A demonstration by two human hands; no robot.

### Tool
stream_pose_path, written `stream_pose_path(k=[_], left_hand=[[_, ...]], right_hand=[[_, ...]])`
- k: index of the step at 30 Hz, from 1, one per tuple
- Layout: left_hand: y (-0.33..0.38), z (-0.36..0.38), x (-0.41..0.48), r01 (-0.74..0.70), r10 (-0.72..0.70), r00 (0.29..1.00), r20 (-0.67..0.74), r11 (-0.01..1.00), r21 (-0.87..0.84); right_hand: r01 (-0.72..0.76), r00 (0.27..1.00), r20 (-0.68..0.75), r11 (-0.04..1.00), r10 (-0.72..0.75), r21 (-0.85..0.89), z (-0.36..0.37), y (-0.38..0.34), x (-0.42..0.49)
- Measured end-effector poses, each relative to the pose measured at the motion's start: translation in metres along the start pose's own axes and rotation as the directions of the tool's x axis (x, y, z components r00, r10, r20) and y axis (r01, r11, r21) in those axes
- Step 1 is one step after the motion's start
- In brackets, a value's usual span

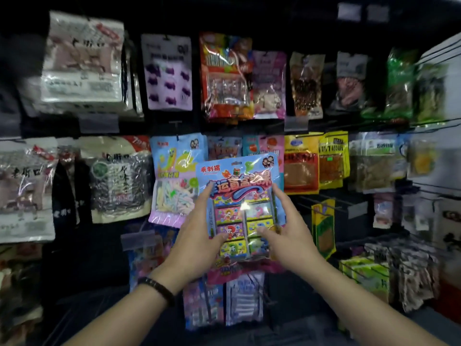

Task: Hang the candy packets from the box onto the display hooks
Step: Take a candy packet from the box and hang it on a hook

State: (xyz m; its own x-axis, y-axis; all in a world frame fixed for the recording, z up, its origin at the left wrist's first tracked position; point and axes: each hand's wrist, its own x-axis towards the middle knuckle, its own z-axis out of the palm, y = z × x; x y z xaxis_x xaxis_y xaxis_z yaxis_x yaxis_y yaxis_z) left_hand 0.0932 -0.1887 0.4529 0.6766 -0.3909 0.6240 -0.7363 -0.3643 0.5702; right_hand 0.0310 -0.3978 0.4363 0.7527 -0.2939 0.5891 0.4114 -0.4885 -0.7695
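Observation:
A light blue candy packet with small colourful boxes inside is held upright in front of the middle row of the display. My left hand grips its left edge, thumb on the front. My right hand grips its right edge, thumb also on the front. The packet's top hole sits near hanging packets of the same kind behind it. The hook there is hidden by the packet. No box is in view.
Rows of hanging snack bags fill the dark display wall: a blue-and-pink candy bag at left, yellow bags at right, bare hooks lower right, more packets below my hands.

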Motion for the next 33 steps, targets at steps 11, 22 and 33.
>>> stream_pose_path(k=[11,22,33], left_hand=[[-0.002,-0.010,0.119,0.032,-0.044,0.999,0.019,0.911,0.411],[-0.018,-0.010,0.163,0.054,-0.055,0.998,-0.011,0.883,0.465],[-0.030,-0.001,0.166,0.037,-0.052,0.998,0.019,0.883,0.467]], right_hand=[[-0.046,0.999,-0.022,0.997,0.048,0.069,-0.002,-0.028,0.112],[-0.096,0.994,-0.045,0.989,0.101,0.115,0.014,-0.012,0.179],[-0.174,0.980,-0.069,0.976,0.184,0.134,0.014,0.008,0.191]])
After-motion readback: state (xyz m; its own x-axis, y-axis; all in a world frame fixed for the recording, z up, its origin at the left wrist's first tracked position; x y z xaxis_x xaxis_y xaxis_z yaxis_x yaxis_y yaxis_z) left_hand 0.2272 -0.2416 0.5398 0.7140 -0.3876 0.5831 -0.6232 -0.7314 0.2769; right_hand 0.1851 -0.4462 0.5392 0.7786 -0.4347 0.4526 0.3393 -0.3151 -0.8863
